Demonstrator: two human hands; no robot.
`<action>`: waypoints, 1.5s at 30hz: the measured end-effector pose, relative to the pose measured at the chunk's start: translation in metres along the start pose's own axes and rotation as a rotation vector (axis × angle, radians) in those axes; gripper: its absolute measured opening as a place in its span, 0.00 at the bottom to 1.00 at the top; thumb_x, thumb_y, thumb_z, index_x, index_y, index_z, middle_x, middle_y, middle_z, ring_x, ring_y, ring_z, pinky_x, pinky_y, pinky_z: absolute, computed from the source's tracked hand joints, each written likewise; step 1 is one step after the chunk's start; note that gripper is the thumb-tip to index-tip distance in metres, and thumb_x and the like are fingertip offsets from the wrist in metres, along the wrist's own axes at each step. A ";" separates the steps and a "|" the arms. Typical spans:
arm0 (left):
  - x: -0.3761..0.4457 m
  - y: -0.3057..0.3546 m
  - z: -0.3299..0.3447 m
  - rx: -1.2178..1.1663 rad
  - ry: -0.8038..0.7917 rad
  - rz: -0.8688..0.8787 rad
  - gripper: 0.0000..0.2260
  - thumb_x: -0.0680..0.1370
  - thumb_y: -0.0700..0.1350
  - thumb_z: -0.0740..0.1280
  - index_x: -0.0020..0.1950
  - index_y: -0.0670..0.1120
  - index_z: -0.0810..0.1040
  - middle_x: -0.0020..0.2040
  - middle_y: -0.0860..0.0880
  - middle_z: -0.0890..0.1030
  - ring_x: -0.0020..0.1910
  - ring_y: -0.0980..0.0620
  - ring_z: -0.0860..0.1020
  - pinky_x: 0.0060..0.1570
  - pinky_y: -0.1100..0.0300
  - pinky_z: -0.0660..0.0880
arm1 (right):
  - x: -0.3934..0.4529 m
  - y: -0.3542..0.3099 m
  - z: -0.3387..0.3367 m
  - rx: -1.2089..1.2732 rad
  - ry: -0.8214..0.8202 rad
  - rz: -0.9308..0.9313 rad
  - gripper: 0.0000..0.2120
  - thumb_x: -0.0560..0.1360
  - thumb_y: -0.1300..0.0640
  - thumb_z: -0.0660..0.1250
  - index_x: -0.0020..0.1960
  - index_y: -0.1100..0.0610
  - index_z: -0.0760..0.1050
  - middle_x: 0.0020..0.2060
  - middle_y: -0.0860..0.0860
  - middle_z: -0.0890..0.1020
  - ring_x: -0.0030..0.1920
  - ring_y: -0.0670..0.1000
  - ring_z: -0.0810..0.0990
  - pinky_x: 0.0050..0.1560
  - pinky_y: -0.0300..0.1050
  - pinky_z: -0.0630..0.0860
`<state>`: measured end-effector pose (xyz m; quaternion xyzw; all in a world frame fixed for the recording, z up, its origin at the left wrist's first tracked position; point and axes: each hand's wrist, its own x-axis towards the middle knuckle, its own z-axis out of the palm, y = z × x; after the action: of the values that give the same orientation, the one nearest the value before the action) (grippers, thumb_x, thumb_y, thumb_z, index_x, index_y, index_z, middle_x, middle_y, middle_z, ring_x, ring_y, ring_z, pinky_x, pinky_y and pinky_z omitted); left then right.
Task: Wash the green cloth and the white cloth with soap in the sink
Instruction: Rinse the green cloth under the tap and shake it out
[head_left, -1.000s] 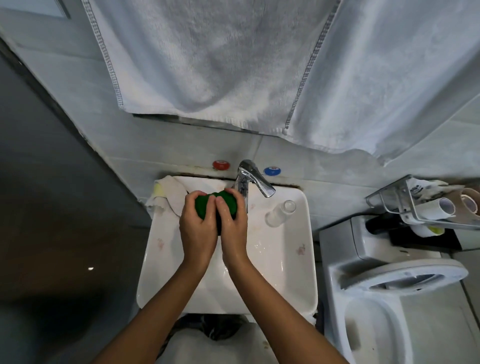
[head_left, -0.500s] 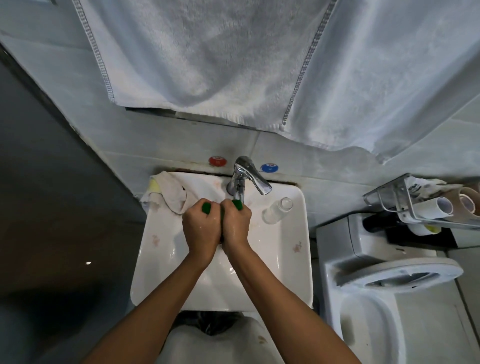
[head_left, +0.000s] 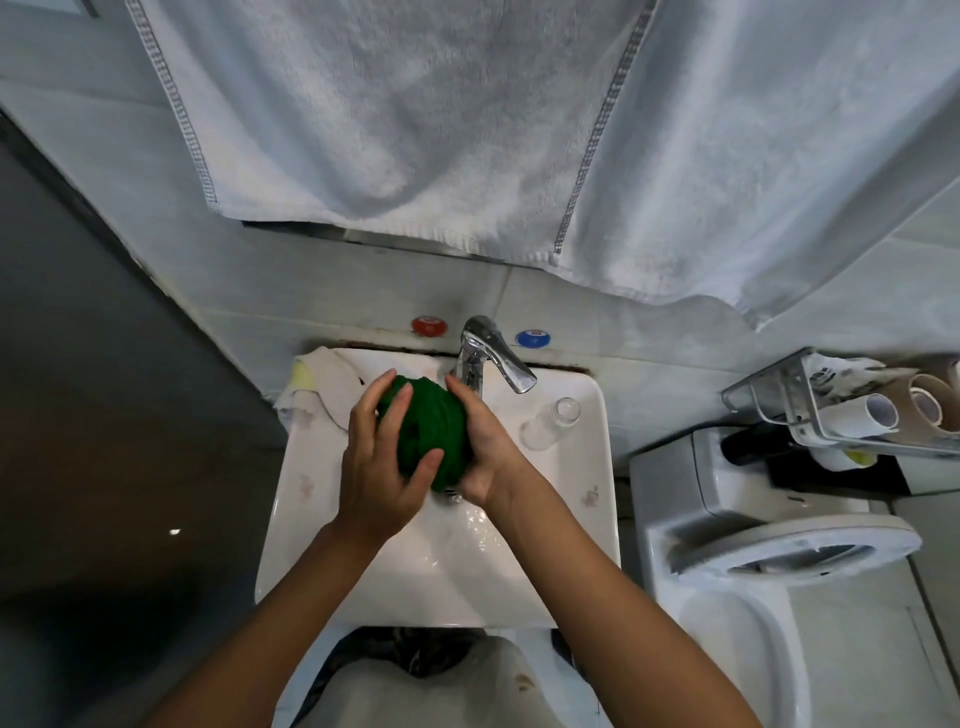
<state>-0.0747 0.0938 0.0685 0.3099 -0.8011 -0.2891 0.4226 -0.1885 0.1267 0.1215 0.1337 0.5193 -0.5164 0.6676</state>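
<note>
Cloth comes first here: the green cloth is bunched into a tight ball and held above the sink, just in front of the tap, likely so that whatever runs out of it falls into the basin rather than onto the floor. The left hand curls over its near and left side, fingers wrapped across the top and thumb pressed into the front, while the right hand cups it from the other side with the palm against the fabric; both grip it, and the pose reads as squeezing or rubbing it between the palms. The white cloth lies draped over the back-left corner of the sink rim, well out of the way, seemingly parked until its turn. A clear glass lies on its side on the right of the basin ledge, near the right wrist, so a wide swing that way could knock it. The tap spout overhangs close behind the knuckles, limiting movement backward. Open room lies toward the person, over the wet front half of the basin. A large towel hangs above, apart from the work.
</note>
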 end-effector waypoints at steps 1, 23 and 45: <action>0.003 0.000 0.000 0.029 -0.001 0.027 0.23 0.79 0.59 0.54 0.70 0.48 0.61 0.67 0.43 0.64 0.66 0.48 0.67 0.60 0.61 0.69 | -0.001 0.002 0.001 -0.007 -0.008 0.000 0.26 0.73 0.38 0.65 0.60 0.56 0.78 0.52 0.58 0.82 0.52 0.57 0.81 0.53 0.50 0.79; 0.053 0.061 0.003 -0.179 0.231 -0.536 0.12 0.77 0.55 0.58 0.50 0.49 0.75 0.49 0.55 0.75 0.52 0.54 0.73 0.51 0.60 0.71 | -0.019 0.035 0.022 -0.417 0.216 -1.176 0.15 0.68 0.41 0.64 0.51 0.48 0.72 0.50 0.51 0.75 0.50 0.41 0.75 0.52 0.34 0.73; 0.043 0.037 0.028 -0.237 0.111 -0.602 0.16 0.74 0.34 0.63 0.28 0.47 0.70 0.23 0.55 0.71 0.23 0.58 0.70 0.27 0.66 0.66 | 0.015 0.013 0.010 -0.330 0.320 -0.735 0.17 0.74 0.67 0.60 0.28 0.57 0.69 0.23 0.48 0.69 0.26 0.46 0.67 0.29 0.40 0.64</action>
<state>-0.1272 0.0906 0.1035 0.4967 -0.6102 -0.4749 0.3943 -0.1728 0.1169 0.1087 -0.0900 0.7050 -0.6026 0.3628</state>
